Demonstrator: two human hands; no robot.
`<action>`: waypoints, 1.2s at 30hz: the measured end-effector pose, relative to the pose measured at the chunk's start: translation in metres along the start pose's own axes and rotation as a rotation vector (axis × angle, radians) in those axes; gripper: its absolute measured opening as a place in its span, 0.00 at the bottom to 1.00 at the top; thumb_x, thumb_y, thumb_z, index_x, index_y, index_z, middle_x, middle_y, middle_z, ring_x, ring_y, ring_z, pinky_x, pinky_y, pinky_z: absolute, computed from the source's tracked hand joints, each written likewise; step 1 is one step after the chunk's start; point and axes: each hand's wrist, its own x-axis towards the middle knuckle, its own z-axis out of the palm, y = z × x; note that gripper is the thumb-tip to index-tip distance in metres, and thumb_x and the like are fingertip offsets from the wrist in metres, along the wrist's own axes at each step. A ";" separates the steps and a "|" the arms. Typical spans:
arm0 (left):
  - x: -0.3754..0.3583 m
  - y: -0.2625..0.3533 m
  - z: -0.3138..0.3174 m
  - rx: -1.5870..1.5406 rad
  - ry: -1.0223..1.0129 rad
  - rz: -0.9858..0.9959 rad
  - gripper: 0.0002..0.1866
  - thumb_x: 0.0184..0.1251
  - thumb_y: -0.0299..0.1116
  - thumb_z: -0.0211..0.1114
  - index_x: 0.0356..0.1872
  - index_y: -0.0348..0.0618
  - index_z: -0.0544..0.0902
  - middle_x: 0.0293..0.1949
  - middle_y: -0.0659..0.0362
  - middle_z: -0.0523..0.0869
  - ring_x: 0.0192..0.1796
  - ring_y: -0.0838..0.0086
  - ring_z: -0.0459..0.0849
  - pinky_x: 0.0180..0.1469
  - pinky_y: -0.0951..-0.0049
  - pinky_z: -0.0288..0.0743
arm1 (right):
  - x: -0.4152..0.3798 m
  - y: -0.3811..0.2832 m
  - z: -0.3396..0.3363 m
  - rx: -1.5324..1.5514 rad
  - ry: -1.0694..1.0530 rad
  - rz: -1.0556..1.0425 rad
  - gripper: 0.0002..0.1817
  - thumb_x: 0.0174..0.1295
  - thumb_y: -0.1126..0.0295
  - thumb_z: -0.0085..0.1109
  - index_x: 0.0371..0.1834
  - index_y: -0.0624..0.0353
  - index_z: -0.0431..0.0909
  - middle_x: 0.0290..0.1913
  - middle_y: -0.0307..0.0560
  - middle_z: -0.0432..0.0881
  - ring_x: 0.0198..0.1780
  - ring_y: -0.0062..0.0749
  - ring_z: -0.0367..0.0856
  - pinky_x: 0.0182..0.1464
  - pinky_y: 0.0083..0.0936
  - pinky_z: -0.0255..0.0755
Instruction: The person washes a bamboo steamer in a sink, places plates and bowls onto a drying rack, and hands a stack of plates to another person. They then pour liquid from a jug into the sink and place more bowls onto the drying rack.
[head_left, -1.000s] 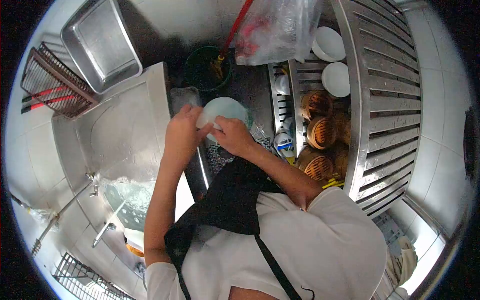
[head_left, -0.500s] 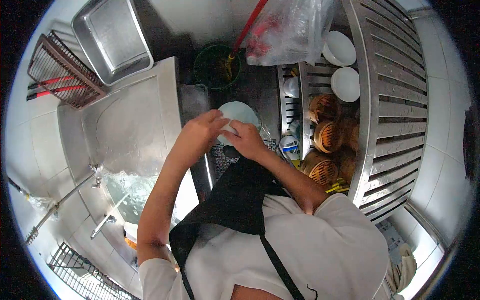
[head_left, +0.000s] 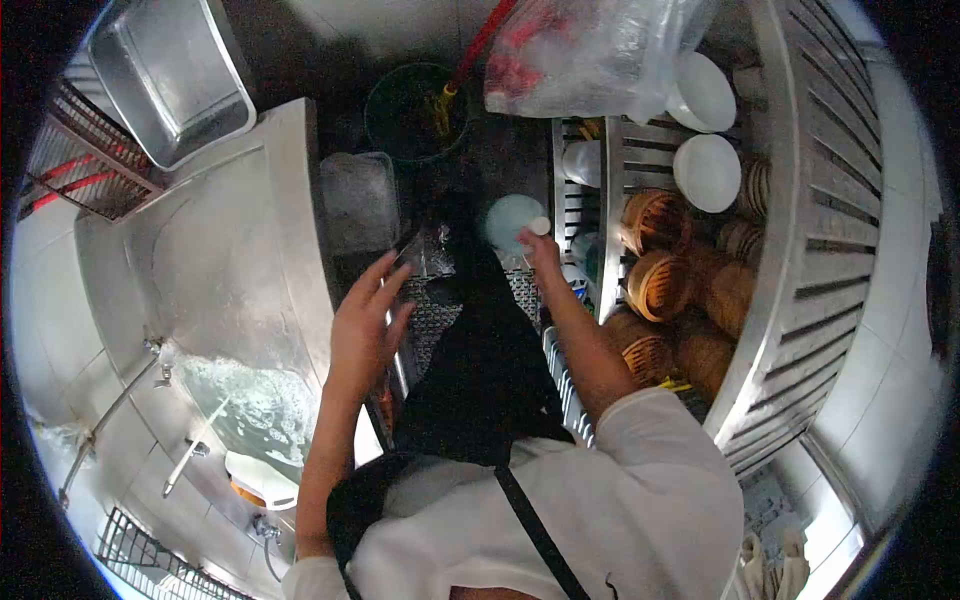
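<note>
My left hand hangs beside the sink's right edge, its fingers spread and nothing in them. Out in front, toward the lower shelves, my right hand is closed with its fingertips at a small white round thing; what kind of thing it is I cannot tell. This overlaps the right edge of a pale bluish, round object low over the dark floor. The black apron hangs between my arms.
On the left is a steel sink with foamy water. A green bin and a clear plastic tub stand ahead. Slatted racks on the right hold white bowls and bamboo steamers.
My hands have come apart: the left has moved back toward the sink, the right forward and right. The pale round object, earlier under both hands, now appears smaller and farther right.
</note>
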 end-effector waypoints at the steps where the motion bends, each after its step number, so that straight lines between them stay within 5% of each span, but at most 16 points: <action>1: -0.012 -0.005 -0.002 0.009 0.018 -0.018 0.26 0.62 0.25 0.72 0.63 0.45 0.81 0.67 0.49 0.79 0.66 0.52 0.81 0.66 0.59 0.77 | 0.048 0.035 -0.022 -0.014 0.017 0.063 0.17 0.60 0.56 0.69 0.47 0.53 0.85 0.45 0.40 0.86 0.47 0.34 0.80 0.47 0.34 0.72; 3: -0.039 -0.019 -0.002 -0.005 0.131 -0.041 0.18 0.63 0.21 0.70 0.55 0.41 0.86 0.60 0.48 0.84 0.62 0.51 0.84 0.63 0.58 0.79 | 0.094 0.035 -0.033 0.040 0.209 0.165 0.20 0.55 0.60 0.69 0.52 0.48 0.83 0.45 0.37 0.82 0.48 0.34 0.78 0.47 0.40 0.74; 4: -0.051 -0.024 -0.004 0.030 0.172 -0.071 0.15 0.64 0.19 0.68 0.52 0.40 0.86 0.59 0.47 0.85 0.61 0.52 0.85 0.61 0.58 0.80 | 0.171 0.092 -0.080 0.158 0.243 0.170 0.20 0.56 0.59 0.70 0.51 0.48 0.83 0.47 0.37 0.83 0.51 0.34 0.78 0.51 0.45 0.73; 5: -0.062 -0.028 -0.006 0.065 0.209 -0.101 0.13 0.64 0.17 0.67 0.49 0.39 0.87 0.57 0.46 0.86 0.60 0.52 0.85 0.60 0.58 0.81 | 0.144 0.060 -0.067 0.148 0.331 0.117 0.20 0.60 0.59 0.69 0.55 0.48 0.81 0.50 0.37 0.84 0.53 0.35 0.79 0.54 0.46 0.72; 6: -0.074 -0.031 -0.007 0.065 0.250 -0.151 0.12 0.65 0.16 0.66 0.48 0.39 0.86 0.57 0.46 0.86 0.59 0.53 0.86 0.59 0.58 0.81 | 0.224 0.139 -0.139 0.376 0.203 -0.077 0.20 0.66 0.59 0.65 0.60 0.49 0.78 0.54 0.38 0.85 0.58 0.35 0.79 0.58 0.49 0.71; 7: -0.083 -0.035 -0.007 0.064 0.296 -0.202 0.12 0.66 0.16 0.65 0.47 0.38 0.86 0.56 0.46 0.86 0.59 0.54 0.86 0.58 0.59 0.82 | 0.200 0.088 -0.106 0.264 0.444 0.047 0.22 0.71 0.59 0.59 0.67 0.49 0.74 0.59 0.38 0.83 0.60 0.36 0.79 0.62 0.54 0.68; 9: -0.094 -0.041 -0.004 0.030 0.377 -0.289 0.11 0.68 0.15 0.61 0.47 0.37 0.86 0.54 0.46 0.87 0.57 0.55 0.86 0.59 0.60 0.80 | 0.291 0.160 -0.213 0.141 0.367 0.051 0.24 0.76 0.54 0.49 0.72 0.46 0.71 0.66 0.37 0.78 0.57 0.39 0.80 0.64 0.59 0.65; 11: -0.105 -0.054 0.001 0.060 0.409 -0.344 0.10 0.70 0.16 0.60 0.47 0.36 0.86 0.54 0.46 0.87 0.57 0.54 0.86 0.61 0.59 0.78 | 0.271 0.155 -0.228 -0.179 0.477 -0.294 0.26 0.76 0.53 0.49 0.73 0.49 0.72 0.69 0.45 0.76 0.61 0.43 0.79 0.63 0.61 0.68; 15: -0.114 -0.063 0.007 0.060 0.453 -0.379 0.11 0.67 0.16 0.62 0.47 0.37 0.85 0.54 0.47 0.87 0.57 0.55 0.86 0.61 0.60 0.78 | 0.214 0.116 -0.209 -0.130 0.389 -0.047 0.21 0.75 0.58 0.52 0.67 0.52 0.75 0.63 0.45 0.79 0.55 0.40 0.81 0.56 0.52 0.72; 21: -0.166 -0.064 0.009 0.013 0.702 -0.531 0.13 0.65 0.21 0.66 0.50 0.41 0.87 0.56 0.50 0.87 0.58 0.55 0.86 0.60 0.61 0.81 | 0.080 0.035 -0.022 -0.264 0.057 -0.007 0.14 0.72 0.66 0.57 0.58 0.56 0.80 0.54 0.45 0.83 0.47 0.37 0.83 0.45 0.39 0.78; 24: -0.214 -0.068 0.021 0.023 0.938 -0.708 0.11 0.68 0.26 0.66 0.50 0.41 0.87 0.57 0.51 0.85 0.57 0.55 0.86 0.59 0.60 0.82 | -0.009 -0.045 0.085 -0.459 -0.209 -0.467 0.14 0.71 0.70 0.59 0.57 0.59 0.81 0.51 0.45 0.85 0.44 0.32 0.84 0.42 0.30 0.79; 27: -0.271 -0.069 0.042 0.021 1.117 -0.934 0.13 0.68 0.28 0.65 0.53 0.44 0.85 0.61 0.51 0.82 0.59 0.52 0.83 0.62 0.58 0.79 | -0.107 -0.164 0.204 -0.548 -0.469 -0.820 0.14 0.76 0.68 0.54 0.58 0.63 0.81 0.52 0.48 0.85 0.50 0.35 0.84 0.51 0.29 0.79; 29: -0.304 -0.058 0.057 0.077 1.267 -1.099 0.14 0.68 0.29 0.65 0.54 0.44 0.84 0.62 0.50 0.80 0.61 0.51 0.81 0.63 0.56 0.77 | -0.127 -0.222 0.276 -0.708 -0.402 -1.292 0.17 0.77 0.63 0.53 0.57 0.64 0.81 0.55 0.53 0.86 0.54 0.42 0.85 0.58 0.33 0.77; 32: -0.328 -0.042 0.090 0.183 1.398 -1.323 0.15 0.67 0.29 0.65 0.55 0.43 0.84 0.63 0.48 0.78 0.62 0.48 0.79 0.65 0.54 0.74 | -0.120 -0.279 0.372 -0.751 -0.406 -1.259 0.19 0.75 0.59 0.56 0.57 0.62 0.82 0.55 0.57 0.86 0.56 0.50 0.84 0.59 0.42 0.76; 36: -0.344 -0.026 0.137 0.216 1.418 -1.752 0.15 0.68 0.34 0.64 0.52 0.40 0.84 0.62 0.43 0.77 0.64 0.44 0.75 0.69 0.51 0.68 | -0.162 -0.296 0.433 -1.426 -0.316 -1.129 0.20 0.75 0.55 0.52 0.58 0.58 0.81 0.58 0.60 0.84 0.58 0.57 0.83 0.57 0.47 0.75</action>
